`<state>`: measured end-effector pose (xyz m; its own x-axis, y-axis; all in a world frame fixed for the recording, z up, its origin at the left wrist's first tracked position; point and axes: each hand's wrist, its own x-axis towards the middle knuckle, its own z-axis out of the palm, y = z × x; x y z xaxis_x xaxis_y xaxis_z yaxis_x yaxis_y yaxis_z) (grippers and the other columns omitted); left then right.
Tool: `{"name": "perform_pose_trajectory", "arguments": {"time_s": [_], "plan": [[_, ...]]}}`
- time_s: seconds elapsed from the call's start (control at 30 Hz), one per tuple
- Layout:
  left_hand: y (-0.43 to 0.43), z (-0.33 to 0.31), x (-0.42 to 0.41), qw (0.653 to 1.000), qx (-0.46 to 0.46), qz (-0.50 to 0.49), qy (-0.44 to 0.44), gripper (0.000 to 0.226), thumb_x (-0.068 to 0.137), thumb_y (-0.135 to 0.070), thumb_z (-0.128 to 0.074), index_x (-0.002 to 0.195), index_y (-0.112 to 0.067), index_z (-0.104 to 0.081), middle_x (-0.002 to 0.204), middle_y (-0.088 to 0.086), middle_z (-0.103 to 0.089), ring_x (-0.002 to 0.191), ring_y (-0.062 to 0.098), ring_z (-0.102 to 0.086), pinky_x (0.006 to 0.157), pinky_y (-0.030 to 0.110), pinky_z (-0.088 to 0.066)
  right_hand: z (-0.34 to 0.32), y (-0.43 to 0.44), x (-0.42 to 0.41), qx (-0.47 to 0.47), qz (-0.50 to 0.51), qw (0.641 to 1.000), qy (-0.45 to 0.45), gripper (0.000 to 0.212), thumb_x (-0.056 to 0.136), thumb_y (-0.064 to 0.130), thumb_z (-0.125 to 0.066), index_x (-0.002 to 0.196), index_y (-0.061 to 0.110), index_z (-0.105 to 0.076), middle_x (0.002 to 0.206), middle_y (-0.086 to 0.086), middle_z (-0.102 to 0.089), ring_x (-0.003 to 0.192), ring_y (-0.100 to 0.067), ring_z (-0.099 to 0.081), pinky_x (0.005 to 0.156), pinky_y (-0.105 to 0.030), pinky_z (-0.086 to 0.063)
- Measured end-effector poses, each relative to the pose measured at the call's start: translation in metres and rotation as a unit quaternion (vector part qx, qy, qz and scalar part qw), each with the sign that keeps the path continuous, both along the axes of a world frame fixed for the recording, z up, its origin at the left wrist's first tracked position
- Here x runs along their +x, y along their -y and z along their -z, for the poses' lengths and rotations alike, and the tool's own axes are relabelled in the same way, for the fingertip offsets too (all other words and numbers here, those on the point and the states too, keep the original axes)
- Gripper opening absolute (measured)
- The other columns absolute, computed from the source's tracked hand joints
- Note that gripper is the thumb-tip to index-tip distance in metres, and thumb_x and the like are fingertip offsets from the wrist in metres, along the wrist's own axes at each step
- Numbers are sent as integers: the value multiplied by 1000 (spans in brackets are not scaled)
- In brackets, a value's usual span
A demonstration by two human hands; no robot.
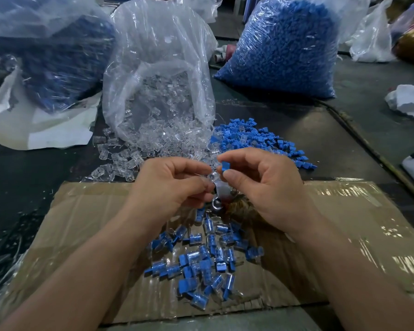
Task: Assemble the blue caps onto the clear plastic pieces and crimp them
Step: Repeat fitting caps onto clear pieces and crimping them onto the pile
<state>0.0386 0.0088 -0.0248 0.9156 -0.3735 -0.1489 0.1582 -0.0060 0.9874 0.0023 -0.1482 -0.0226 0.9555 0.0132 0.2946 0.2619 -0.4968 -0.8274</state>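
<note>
Mating step — left hand (175,185) pinches clear piece (210,176), right hand (261,185) pinches blue cap (225,166); next — align, push in.

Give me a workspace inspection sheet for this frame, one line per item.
Surface: dark table, taped cardboard sheet in front.
Job's things: blue cap in right hand; clear piece in left hand; assembled pieces on cardboard; loose blue caps; open clear-parts bag; full blue-cap bag.
Clutter: white cloth at right edge.
Hands: both pinching parts, close together.
Cables: nothing seen.
Surroundings: more plastic bags behind.
</note>
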Motion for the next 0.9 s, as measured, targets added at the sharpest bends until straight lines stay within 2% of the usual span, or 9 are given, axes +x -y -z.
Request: {"name": "perform_pose_trajectory", "arguments": {"time_s": [0.13,0.27,0.37,0.53,0.6,0.67,0.73,0.9], "plan": [[1,-2,-1,1000,2,7,1,18,76,7,-64,80,-10,-67,66,13,-71,56,17,-68,54,22,-56,-1,-1,0,-1,-6,1000,3,32,77,6,-70,86,36,-60,78,17,-64,78,3,-63,71,-10,-48],[1,-3,-3,1000,6,14,14,19,75,6,-64,78,-13,-67,67,12,-71,56,16,-68,55,21,-56,0,-4,0,-15,-21,1000,-11,30,75,10,-72,86,36,-62,88,12,-66,82,-2,-63,74,-20,-52],[0,-3,-3,1000,2,22,17,17,74,5,-64,78,-11,-67,69,13,-71,58,17,-68,56,22,-56,1,-3,0,4,-26,999,-26,31,76,5,-72,86,33,-63,84,4,-69,78,-5,-66,73,-20,-54],[-1,-2,-1,1000,-12,23,5,13,73,4,-64,78,-8,-66,69,14,-71,57,18,-67,53,23,-56,2,-1,0,18,-43,999,-27,33,75,3,-72,83,34,-63,81,13,-68,77,0,-66,69,-13,-51],[0,-1,-2,999,-13,25,18,10,68,-3,-67,78,-8,-67,67,12,-71,55,16,-66,51,21,-54,2,-1,0,18,-47,999,-20,32,74,5,-73,84,34,-63,81,13,-68,77,-1,-66,70,-14,-51],[0,-1,-3,999,-16,21,29,17,59,-13,-68,76,-9,-67,65,10,-70,54,14,-66,49,18,-51,2,-2,-1,8,-51,999,-3,33,73,7,-74,84,35,-62,81,16,-66,78,0,-65,71,-12,-50],[-1,-1,-3,999,-16,7,35,17,57,-14,-67,73,-10,-68,62,9,-69,53,13,-65,48,17,-50,2,-3,-1,1,-55,998,9,34,72,7,-74,85,35,-61,82,16,-66,80,1,-64,72,-12,-50],[-3,-1,-1,998,6,0,62,7,68,-6,-68,72,-11,-67,61,6,-68,53,12,-64,50,21,-51,2,-4,-2,56,-61,996,-16,28,78,1,-68,88,28,-63,83,8,-67,80,-6,-66,73,-19,-53]]}}
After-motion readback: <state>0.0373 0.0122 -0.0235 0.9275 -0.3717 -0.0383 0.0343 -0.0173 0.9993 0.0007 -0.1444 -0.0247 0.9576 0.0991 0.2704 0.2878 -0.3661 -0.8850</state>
